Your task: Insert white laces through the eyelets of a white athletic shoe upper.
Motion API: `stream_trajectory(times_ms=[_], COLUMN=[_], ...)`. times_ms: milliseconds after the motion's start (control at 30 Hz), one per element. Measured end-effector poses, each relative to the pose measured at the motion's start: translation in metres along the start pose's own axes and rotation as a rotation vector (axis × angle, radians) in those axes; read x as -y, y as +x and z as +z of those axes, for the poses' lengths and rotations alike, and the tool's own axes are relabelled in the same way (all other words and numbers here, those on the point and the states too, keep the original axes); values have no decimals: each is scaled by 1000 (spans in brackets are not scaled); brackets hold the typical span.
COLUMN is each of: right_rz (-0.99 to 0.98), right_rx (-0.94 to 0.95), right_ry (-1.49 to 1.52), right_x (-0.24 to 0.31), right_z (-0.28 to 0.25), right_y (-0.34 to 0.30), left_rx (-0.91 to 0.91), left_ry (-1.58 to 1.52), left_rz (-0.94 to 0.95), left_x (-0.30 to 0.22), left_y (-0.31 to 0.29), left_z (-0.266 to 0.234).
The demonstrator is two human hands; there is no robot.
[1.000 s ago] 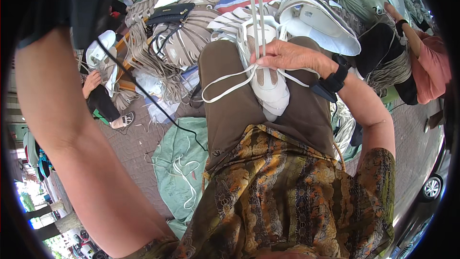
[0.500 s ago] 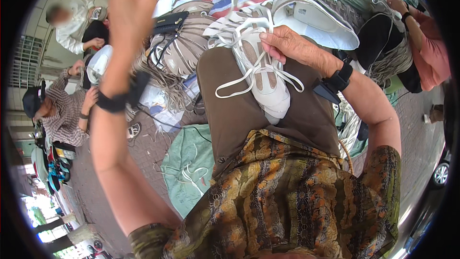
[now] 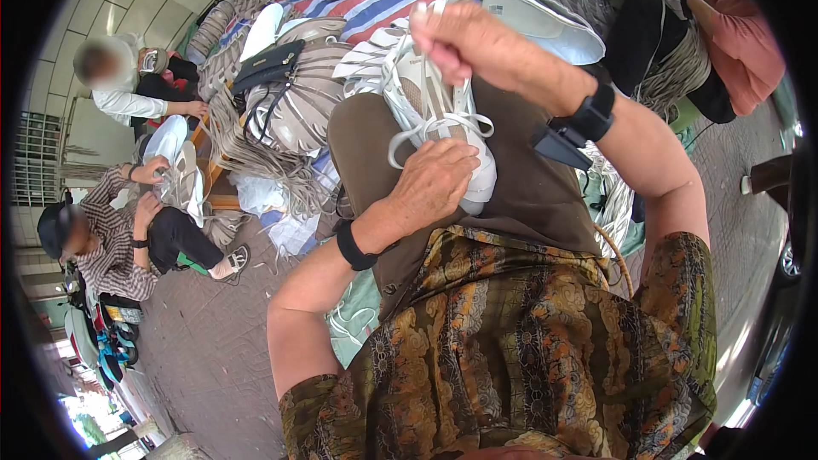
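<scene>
A white and beige sneaker (image 3: 483, 179) rests on my lap between my brown-trousered knees, toe towards me. White shoelace (image 3: 400, 146) runs through it and lies in loops near the toe end. My left hand (image 3: 433, 172) lies low over the front of the shoe, its fingers closed on the lace there; the fingertips are partly hidden. Above the shoe's ankle end, my right hand (image 3: 464, 43) is raised, slightly blurred, its fingers pinched on a length of lace that runs down to the shoe. Both wrists wear black straps.
Bundles of beige shoe parts (image 3: 294, 89) are piled beyond my left knee, with a black pouch (image 3: 268, 66) on top. A large pale shoe piece (image 3: 545, 21) lies beyond my right hand. Striped sheeting (image 3: 383, 0) spreads behind. Co-workers sit left and right; a green cloth (image 3: 354, 315) lies at my left.
My left hand has come down from high on the left onto the laces near the toe. My right hand has risen and moved left. The lace loops now sit shorter on the shoe.
</scene>
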State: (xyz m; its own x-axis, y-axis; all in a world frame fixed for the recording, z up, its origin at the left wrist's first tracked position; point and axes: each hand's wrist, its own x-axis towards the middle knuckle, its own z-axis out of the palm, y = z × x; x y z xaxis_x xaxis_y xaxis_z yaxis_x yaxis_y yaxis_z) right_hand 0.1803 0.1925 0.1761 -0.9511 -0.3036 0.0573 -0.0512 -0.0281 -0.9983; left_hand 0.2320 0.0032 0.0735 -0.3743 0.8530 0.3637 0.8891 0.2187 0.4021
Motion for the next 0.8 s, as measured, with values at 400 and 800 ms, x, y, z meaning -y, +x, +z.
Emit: stream_trajectory(times_ms=[400,800], right_rz=[-331,-99], right_rx=[30,52], right_ry=[-431,-48], right_x=[9,-2], right_z=[-6,-14], right_y=[7,5], left_rx=[-231,-127], left_ry=[-27,447], left_rz=[-458,-326], left_x=[20,39], left_y=[-23,-4], left_z=[-20,-6])
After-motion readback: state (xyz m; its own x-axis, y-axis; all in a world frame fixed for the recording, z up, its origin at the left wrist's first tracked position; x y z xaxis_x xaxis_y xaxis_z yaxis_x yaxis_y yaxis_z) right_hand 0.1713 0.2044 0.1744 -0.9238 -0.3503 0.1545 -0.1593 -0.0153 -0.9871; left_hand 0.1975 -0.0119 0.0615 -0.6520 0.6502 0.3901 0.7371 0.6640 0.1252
